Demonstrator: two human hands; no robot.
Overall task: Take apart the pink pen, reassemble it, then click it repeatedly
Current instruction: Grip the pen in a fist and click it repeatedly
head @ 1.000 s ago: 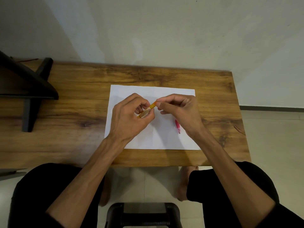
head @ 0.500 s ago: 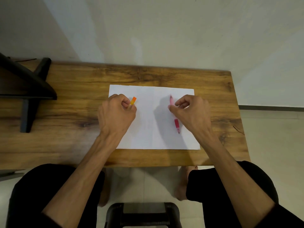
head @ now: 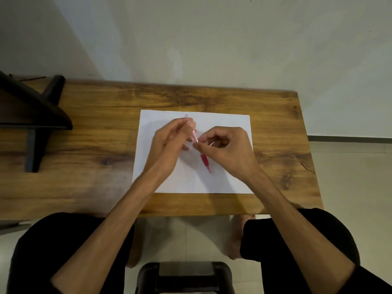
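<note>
The pink pen barrel, pale and see-through, is pinched in the left hand above the white sheet of paper, slanting down to the right hand, whose fingertips close on its lower end. Just below the right hand the darker pink grip section lies on the paper, partly hidden by that hand. The paper lies on the wooden table, with a black stand well apart at the left edge.
</note>
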